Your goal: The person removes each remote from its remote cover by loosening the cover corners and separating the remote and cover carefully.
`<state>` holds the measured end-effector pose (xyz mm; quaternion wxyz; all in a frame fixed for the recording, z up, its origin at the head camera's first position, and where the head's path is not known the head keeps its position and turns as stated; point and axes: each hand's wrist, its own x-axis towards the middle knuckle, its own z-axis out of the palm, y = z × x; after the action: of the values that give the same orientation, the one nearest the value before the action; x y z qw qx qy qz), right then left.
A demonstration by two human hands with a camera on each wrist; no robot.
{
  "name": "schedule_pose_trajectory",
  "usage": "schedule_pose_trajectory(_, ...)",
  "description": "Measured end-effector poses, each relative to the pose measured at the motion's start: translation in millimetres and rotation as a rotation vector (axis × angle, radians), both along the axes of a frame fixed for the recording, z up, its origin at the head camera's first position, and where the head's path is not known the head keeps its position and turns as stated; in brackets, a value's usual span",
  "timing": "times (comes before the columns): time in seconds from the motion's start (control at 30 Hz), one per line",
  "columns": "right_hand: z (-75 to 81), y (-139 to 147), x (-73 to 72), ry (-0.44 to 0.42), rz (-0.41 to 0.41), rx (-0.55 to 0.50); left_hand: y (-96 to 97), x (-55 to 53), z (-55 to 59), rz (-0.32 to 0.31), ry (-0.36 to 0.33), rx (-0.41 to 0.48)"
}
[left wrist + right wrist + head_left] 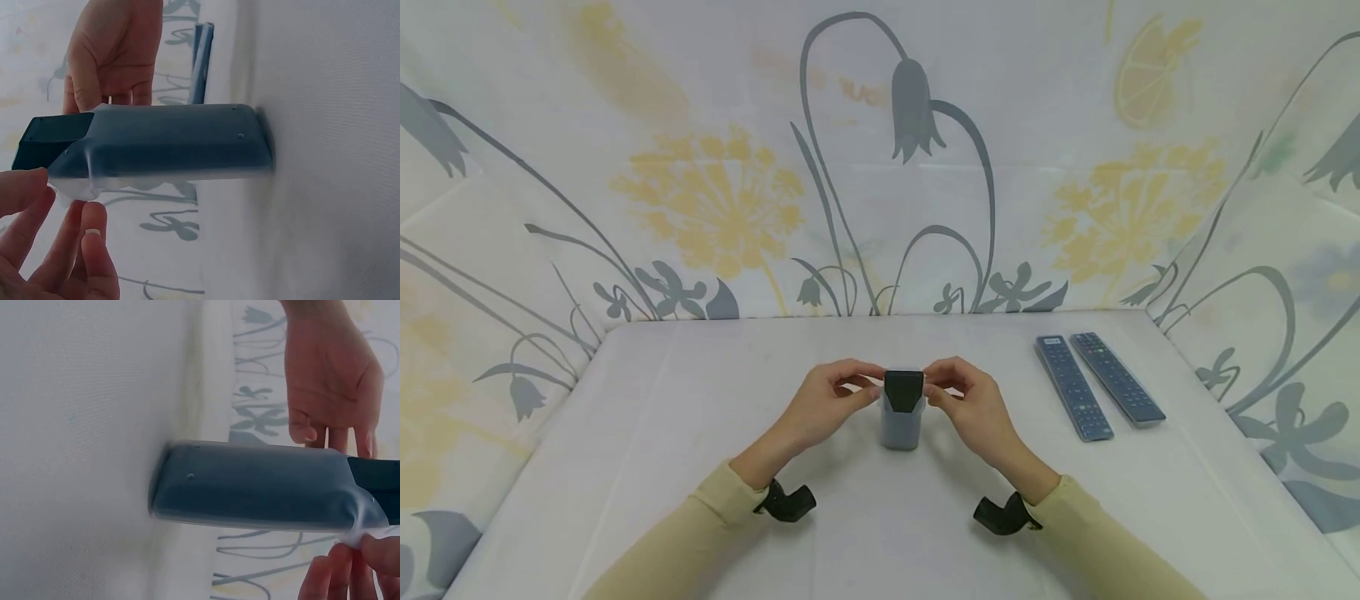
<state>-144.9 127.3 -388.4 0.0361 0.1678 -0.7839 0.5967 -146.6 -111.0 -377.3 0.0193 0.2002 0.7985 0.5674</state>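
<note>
A dark remote control (903,390) stands upright on the white table, its far end resting on the cloth. A translucent soft cover (901,429) wraps most of it, leaving the black top end bare. From the left side my left hand (831,402) pinches the cover's upper edge between thumb and fingers. On the opposite side my right hand (973,408) does the same, and the right wrist view shows a stretched flap of the cover (357,519) at its fingertips. The remote's buttons are not visible.
Two more remotes lie side by side at the right, a nearer-left remote (1075,390) and a farther-right remote (1117,379). A floral curtain (865,192) closes off the back and sides of the white table (700,400). Black wrist mounts hang below both sleeves.
</note>
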Motion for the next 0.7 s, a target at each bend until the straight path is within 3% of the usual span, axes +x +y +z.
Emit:
schedule_pose_trajectory(0.43, 3.5, 2, 4.8, -0.026, 0.059, -0.026, 2.6, 2.0, -7.7, 0.057, 0.029, 0.025)
schedule_pose_trajectory(0.7, 1.4, 9, 6.1, -0.110, 0.127, 0.001, 3.9, 2.0, -9.2, 0.060, 0.003, -0.016)
